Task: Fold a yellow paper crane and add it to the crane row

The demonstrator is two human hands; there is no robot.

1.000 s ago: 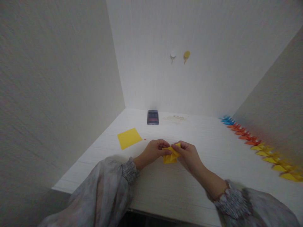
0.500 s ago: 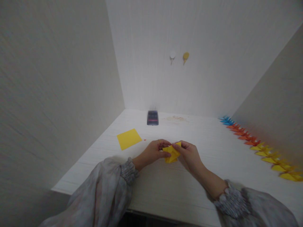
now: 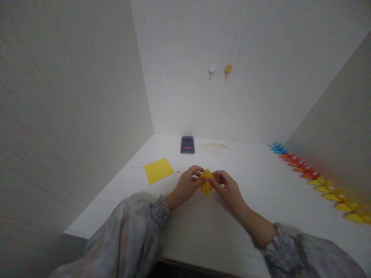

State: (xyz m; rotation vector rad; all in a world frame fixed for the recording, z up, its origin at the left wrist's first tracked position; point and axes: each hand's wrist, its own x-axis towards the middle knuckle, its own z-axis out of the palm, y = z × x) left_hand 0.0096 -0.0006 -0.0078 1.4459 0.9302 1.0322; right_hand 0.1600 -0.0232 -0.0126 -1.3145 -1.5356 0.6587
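Note:
A partly folded yellow paper (image 3: pixel 206 182) is held between both hands above the white table (image 3: pixel 261 208). My left hand (image 3: pixel 188 184) pinches its left side, fingers closed, a ring on one finger. My right hand (image 3: pixel 227 187) grips its right side with fingers curled. The paper stands roughly upright, its point toward the table. A flat yellow paper square (image 3: pixel 158 170) lies on the table to the left of my hands.
A row of folded paper figures runs along the right wall: blue (image 3: pixel 278 148), orange (image 3: pixel 298 165), then yellow (image 3: pixel 339 195). A small dark box (image 3: pixel 187 144) stands at the back. Two round hooks (image 3: pixel 220 70) sit on the back wall. Walls close in left, back and right.
Both hands have lifted slightly and moved closer together. The yellow paper has been folded narrower and turned more upright.

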